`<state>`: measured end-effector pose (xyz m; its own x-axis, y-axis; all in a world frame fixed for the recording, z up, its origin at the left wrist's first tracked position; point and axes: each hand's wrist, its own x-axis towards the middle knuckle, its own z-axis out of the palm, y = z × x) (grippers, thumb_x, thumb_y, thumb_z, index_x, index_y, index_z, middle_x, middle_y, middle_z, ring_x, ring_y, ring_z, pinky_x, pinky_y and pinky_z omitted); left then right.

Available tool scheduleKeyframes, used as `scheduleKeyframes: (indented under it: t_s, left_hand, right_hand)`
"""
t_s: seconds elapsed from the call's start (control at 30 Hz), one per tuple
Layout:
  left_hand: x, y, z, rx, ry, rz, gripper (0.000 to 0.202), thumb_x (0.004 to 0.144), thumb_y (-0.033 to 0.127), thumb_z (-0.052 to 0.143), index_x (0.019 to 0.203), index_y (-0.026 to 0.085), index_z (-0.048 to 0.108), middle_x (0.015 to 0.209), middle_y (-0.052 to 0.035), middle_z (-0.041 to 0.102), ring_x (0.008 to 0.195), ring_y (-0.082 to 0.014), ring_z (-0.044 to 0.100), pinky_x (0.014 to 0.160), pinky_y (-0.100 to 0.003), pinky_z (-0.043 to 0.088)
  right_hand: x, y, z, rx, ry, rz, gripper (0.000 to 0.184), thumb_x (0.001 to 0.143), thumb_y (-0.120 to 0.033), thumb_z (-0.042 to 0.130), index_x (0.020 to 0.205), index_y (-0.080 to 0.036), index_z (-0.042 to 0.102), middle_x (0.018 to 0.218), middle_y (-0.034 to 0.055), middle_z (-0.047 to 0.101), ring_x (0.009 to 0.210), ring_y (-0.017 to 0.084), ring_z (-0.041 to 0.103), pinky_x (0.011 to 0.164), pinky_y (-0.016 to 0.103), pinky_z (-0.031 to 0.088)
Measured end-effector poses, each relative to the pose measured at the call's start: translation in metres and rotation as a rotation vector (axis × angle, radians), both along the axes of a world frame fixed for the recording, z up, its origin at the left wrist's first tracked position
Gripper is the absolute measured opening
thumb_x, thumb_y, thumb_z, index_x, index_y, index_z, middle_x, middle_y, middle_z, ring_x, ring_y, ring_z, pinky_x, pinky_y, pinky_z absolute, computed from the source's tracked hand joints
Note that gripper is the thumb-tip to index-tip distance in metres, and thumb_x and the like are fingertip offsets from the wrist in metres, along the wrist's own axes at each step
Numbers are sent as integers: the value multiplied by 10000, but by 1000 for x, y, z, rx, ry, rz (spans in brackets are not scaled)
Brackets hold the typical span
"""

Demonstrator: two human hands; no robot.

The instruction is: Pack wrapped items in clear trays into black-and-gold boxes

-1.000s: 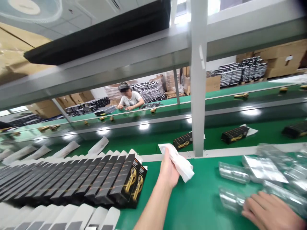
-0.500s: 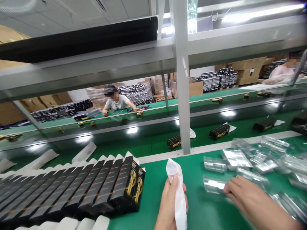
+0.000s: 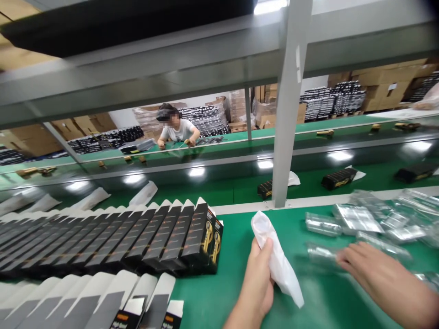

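The fingers (image 3: 264,250) of the left hand (image 3: 255,285) are curled closed around the lower end of a white pouch (image 3: 278,260) at bottom centre, its open mouth at the top and its tail now leaning to the lower right rather than standing upright as it did half a second ago. The right hand (image 3: 380,276), at lower right, is open and empty, its slightly bent fingers (image 3: 353,256) just beside a clear plastic tray (image 3: 320,252), though blur hides whether they touch it. That tray lies on the green workbench (image 3: 212,304) among other clear trays, one of them (image 3: 322,224) nearer the bench's far edge. To the left stands a tight, overlapping row of black boxes (image 3: 164,237) with gold print, and white-and-grey cartons (image 3: 113,292) lie along the lower left. Beyond a grey upright post (image 3: 286,105), black boxes (image 3: 338,178) and white pouches sit on a green conveyor belt (image 3: 233,194). Farther off, at upper centre, a co-worker (image 3: 178,128) has both hands at another belt, with cartons (image 3: 384,87) stacked at upper right.
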<state>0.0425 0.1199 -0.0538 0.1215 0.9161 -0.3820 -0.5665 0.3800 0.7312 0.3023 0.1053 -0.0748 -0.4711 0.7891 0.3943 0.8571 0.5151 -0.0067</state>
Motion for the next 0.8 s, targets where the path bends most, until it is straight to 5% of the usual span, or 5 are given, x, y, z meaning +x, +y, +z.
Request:
scheduleKeyframes:
  t_s: [0.27,0.53,0.63,0.8]
  left_hand:
    - [2,-2,-2,24,67,15,408,827,377,599,1157,165,486,959,-32,558,839,-123,485,760,-203,396]
    - [9,-6,-7,84,148,-18,412,824,346,593,1192,207,468,1045,-35,579,948,-151,510,836,-215,400]
    - [10,-9,-6,110,131,1,493,840,463,571,1239,219,417,1136,-54,567,1036,-172,510,894,-231,404]
    - [17,-17,-4,200,70,33,734,795,651,524,1329,204,294,1288,-116,494,1144,-210,487,941,-259,414]
  right_hand:
    - [16,8,-5,87,-26,60,97,932,-252,459,985,-185,506,826,29,474,742,174,470,690,338,323]
    - [14,13,-1,79,-44,56,104,909,-252,451,933,-185,527,809,42,482,741,187,471,697,349,335]
    - [-7,9,3,97,-18,61,155,920,-268,415,857,-179,526,755,50,477,711,187,474,667,327,355]
    - [-81,-8,16,260,95,8,180,928,-238,371,805,-180,488,690,51,449,665,193,461,609,312,355]
